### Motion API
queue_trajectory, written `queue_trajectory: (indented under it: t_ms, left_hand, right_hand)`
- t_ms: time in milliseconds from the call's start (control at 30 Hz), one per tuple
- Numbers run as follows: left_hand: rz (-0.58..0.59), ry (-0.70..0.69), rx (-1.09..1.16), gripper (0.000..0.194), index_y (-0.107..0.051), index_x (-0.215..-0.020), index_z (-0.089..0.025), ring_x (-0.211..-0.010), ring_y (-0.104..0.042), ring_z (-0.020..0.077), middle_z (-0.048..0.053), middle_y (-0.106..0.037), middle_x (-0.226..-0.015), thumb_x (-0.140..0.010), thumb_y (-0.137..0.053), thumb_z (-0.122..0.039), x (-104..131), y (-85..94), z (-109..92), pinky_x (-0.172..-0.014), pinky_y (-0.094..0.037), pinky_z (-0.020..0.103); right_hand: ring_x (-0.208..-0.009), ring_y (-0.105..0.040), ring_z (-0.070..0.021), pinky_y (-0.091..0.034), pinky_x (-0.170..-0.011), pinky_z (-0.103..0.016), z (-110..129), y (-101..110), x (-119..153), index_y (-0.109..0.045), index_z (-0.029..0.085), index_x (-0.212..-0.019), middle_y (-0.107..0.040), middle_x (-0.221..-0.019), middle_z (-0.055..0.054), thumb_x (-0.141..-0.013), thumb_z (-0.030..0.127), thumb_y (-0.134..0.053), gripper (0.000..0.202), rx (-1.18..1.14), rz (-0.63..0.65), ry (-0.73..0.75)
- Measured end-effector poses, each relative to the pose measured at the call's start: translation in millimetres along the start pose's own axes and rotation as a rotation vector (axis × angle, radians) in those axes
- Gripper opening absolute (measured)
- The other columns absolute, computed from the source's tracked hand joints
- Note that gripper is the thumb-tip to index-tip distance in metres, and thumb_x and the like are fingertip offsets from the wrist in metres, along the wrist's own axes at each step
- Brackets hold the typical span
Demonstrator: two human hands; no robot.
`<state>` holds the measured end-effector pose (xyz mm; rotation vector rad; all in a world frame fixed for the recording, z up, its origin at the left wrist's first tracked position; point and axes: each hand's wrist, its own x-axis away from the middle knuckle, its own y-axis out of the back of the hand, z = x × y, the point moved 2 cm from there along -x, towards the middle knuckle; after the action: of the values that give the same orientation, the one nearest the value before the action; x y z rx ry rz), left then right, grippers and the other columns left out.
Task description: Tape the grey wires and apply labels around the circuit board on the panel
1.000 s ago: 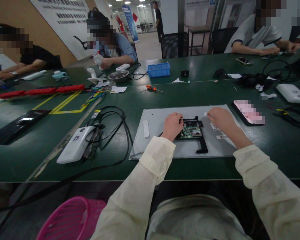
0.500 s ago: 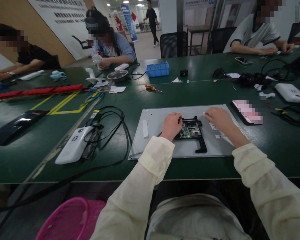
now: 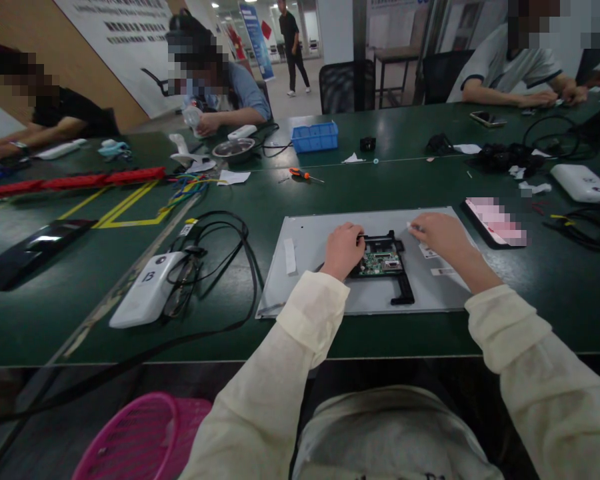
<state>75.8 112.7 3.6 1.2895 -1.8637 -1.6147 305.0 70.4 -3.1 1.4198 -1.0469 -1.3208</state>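
A black frame (image 3: pixel 405 291) with a green circuit board (image 3: pixel 381 263) lies on a flat grey panel (image 3: pixel 310 293) in front of me. My left hand (image 3: pixel 345 251) is closed at the frame's upper left edge, its fingertips on the black part. Right of the frame, over the panel, my right hand (image 3: pixel 437 235) is pinched on a tiny whitish thing at its fingertips, too small to name. A white strip (image 3: pixel 291 256) lies on the panel's left side, and pale labels (image 3: pixel 443 272) show near my right wrist.
An orange screwdriver (image 3: pixel 305 175) and a blue basket (image 3: pixel 315 137) sit beyond the panel. To the left is a white power bank (image 3: pixel 147 290) with black cables; to the right, a pink-screened phone (image 3: pixel 496 223). Other people sit across the table. A pink basket (image 3: pixel 130 437) stands below.
Both my hands hold nearly the same places. In the background, the walking person has moved slightly left. The view has shifted very slightly.
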Motion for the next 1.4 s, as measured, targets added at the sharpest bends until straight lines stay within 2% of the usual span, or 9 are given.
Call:
queue_trajectory:
  t_ms: [333, 433, 567, 633, 833, 1000, 1133, 1300, 1400]
  left_hand:
    - [0.007, -0.002, 0.019, 0.019, -0.063, -0.098, -0.020, -0.099, -0.057, 0.0198, 0.006, -0.063, -0.101, -0.086, -0.048, -0.017, -0.4, 0.0, 0.1, -0.089, -0.045, 0.031]
    - [0.021, 0.011, 0.010, 0.020, -0.063, -0.098, -0.020, -0.100, -0.057, 0.0201, 0.006, -0.063, -0.101, -0.086, -0.048, -0.017, -0.1, 0.3, -0.3, -0.090, -0.045, 0.031]
    - [0.019, 0.012, 0.002, 0.020, -0.064, -0.099, -0.020, -0.100, -0.057, 0.0204, 0.006, -0.063, -0.101, -0.087, -0.047, -0.018, 0.4, 0.3, -0.3, -0.089, -0.045, 0.032]
    - [0.011, 0.003, -0.002, 0.020, -0.063, -0.099, -0.020, -0.099, -0.057, 0.0204, 0.006, -0.063, -0.100, -0.087, -0.047, -0.018, 0.3, -0.2, 0.1, -0.088, -0.045, 0.032]
    - [0.017, 0.011, -0.020, 0.019, -0.064, -0.097, -0.020, -0.098, -0.057, 0.0203, 0.006, -0.062, -0.099, -0.087, -0.048, -0.019, -1.0, -1.3, 0.6, -0.088, -0.045, 0.032]
    - [0.022, 0.014, -0.012, 0.018, -0.064, -0.097, -0.020, -0.099, -0.057, 0.0202, 0.006, -0.062, -0.099, -0.087, -0.048, -0.019, -1.2, -0.6, -0.1, -0.088, -0.045, 0.032]
    - [0.018, 0.007, 0.001, 0.018, -0.063, -0.097, -0.020, -0.097, -0.057, 0.0201, 0.006, -0.062, -0.099, -0.087, -0.049, -0.018, -1.4, -1.0, 0.7, -0.087, -0.045, 0.031]
    - [0.009, -0.007, 0.007, 0.017, -0.063, -0.096, -0.019, -0.097, -0.057, 0.0207, 0.006, -0.062, -0.099, -0.087, -0.049, -0.018, -1.4, -1.0, 1.2, -0.086, -0.045, 0.032]
    - [0.012, -0.005, 0.008, 0.017, -0.063, -0.097, -0.019, -0.099, -0.057, 0.0205, 0.006, -0.062, -0.100, -0.087, -0.049, -0.018, -1.2, -0.8, 1.4, -0.087, -0.045, 0.031]
  right_hand:
    - [-0.085, -0.063, -0.0265, -0.037, -0.063, -0.033, 8.2, 4.0, 0.8, -0.070, 0.017, -0.094, -0.070, -0.094, -0.013, -0.095, 0.029, -0.040, 0.032, 0.012, -0.028, -0.077]
    - [-0.087, -0.062, -0.0259, -0.038, -0.065, -0.032, 13.9, 9.6, 0.2, -0.068, 0.017, -0.097, -0.070, -0.098, -0.012, -0.095, 0.029, -0.039, 0.032, -0.038, -0.090, -0.089]
    - [-0.093, -0.060, -0.0246, -0.040, -0.073, -0.033, 35.8, 18.9, -2.1, -0.066, 0.018, -0.103, -0.068, -0.105, -0.011, -0.097, 0.028, -0.036, 0.033, -0.118, -0.224, 0.023]
    - [-0.095, -0.060, -0.0247, -0.040, -0.078, -0.034, 48.2, 20.6, -4.1, -0.066, 0.018, -0.102, -0.068, -0.105, -0.011, -0.096, 0.026, -0.036, 0.032, -0.133, -0.244, 0.091]
    - [-0.096, -0.060, -0.0249, -0.040, -0.083, -0.035, 62.6, 11.3, -11.6, -0.069, 0.017, -0.094, -0.070, -0.098, -0.012, -0.092, 0.020, -0.044, 0.026, -0.157, -0.093, 0.254]
    - [-0.094, -0.062, -0.0228, -0.044, -0.083, -0.033, 58.0, 0.7, -15.7, -0.071, 0.019, -0.093, -0.072, -0.097, -0.008, -0.091, 0.027, -0.047, 0.025, -0.304, -0.012, 0.204]
    - [-0.096, -0.064, -0.0232, -0.046, -0.086, -0.035, 51.5, 3.7, -12.0, -0.071, 0.021, -0.096, -0.072, -0.101, -0.006, -0.091, 0.033, -0.048, 0.027, -0.456, -0.050, 0.158]
    - [-0.099, -0.065, -0.0234, -0.045, -0.092, -0.036, 17.4, 16.6, 1.9, -0.072, 0.019, -0.097, -0.072, -0.103, -0.007, -0.089, 0.033, -0.047, 0.029, -0.535, -0.213, -0.011]
    - [-0.094, -0.066, -0.0253, -0.048, -0.087, -0.039, -7.1, 16.7, 10.4, -0.072, 0.019, -0.096, -0.073, -0.101, -0.008, -0.087, 0.034, -0.050, 0.029, -0.483, -0.116, -0.113]
